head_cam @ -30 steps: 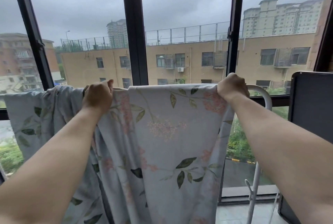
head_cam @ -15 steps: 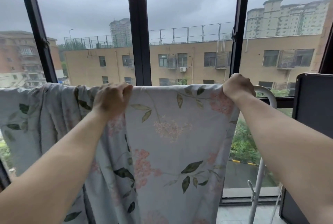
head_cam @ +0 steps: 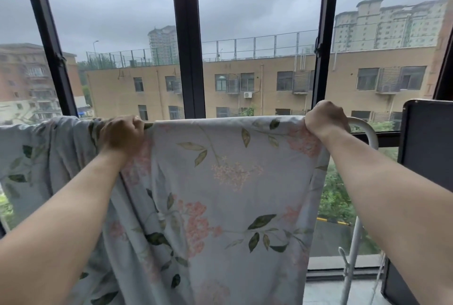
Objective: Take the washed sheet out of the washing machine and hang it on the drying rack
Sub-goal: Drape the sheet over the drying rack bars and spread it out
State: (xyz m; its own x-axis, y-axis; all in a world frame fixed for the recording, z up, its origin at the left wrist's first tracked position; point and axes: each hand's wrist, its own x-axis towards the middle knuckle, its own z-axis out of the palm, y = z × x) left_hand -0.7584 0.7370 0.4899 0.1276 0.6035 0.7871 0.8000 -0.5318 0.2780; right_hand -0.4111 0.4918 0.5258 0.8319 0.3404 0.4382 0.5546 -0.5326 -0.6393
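Note:
A pale blue sheet printed with pink flowers and green leaves hangs over the top bar of a white drying rack. Between my hands it lies flat; left of them it bunches in folds. My left hand grips the sheet's top edge at the bar, fingers curled over it. My right hand grips the sheet's right end at the bar, close to the rack's curved corner. Most of the bar is hidden under the fabric.
A window with black frames stands right behind the rack. A dark panel rises at the right edge. The rack's white leg runs down to the tiled floor at the lower right.
My left hand has slid left along the top edge, pulling the sheet flatter between my hands. The right hand keeps its grip at the rack's corner.

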